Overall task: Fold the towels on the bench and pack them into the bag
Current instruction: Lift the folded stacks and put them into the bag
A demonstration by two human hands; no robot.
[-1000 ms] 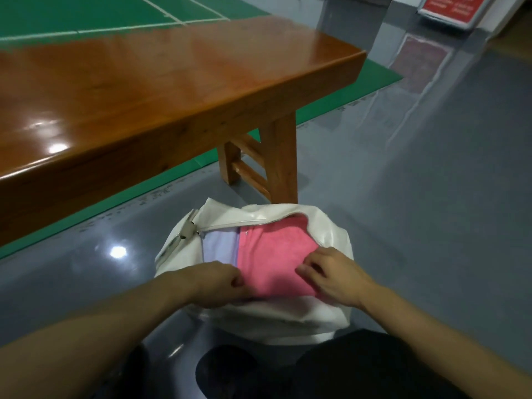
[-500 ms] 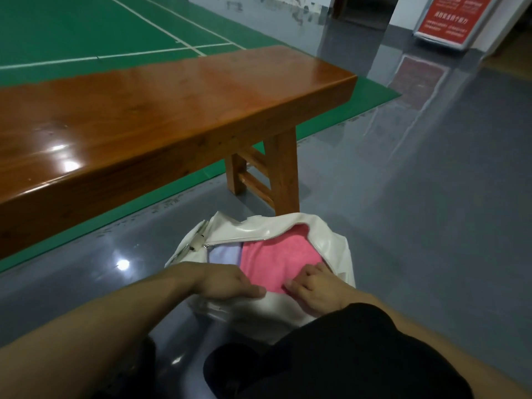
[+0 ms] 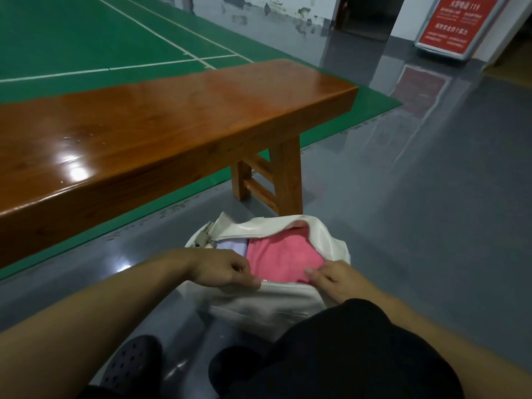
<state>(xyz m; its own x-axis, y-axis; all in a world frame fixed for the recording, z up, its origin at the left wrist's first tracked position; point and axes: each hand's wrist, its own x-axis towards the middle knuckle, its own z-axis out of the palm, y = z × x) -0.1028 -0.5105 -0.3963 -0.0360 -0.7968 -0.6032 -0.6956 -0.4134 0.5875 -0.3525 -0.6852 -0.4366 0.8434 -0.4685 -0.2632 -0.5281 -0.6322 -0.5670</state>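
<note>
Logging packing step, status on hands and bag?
Left hand pinches near rim of white bag; right hand grips rim too. Pink towel inside, zip open. Nothing in the way.

dim indoor light | glare on bench (image 3: 74,168) top | wide-angle edge bending | slight blur

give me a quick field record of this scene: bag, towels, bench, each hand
bag: white bag on the grey floor in front of the bench, zip open
towels: pink towel and a pale lilac towel inside the bag, side by side
bench: wooden bench, no towels on the part in view
left hand: left hand pinches the bag's near edge at the zip
right hand: right hand grips the near edge by the pink towel
stage: packing looks done, bag not yet zipped
</note>
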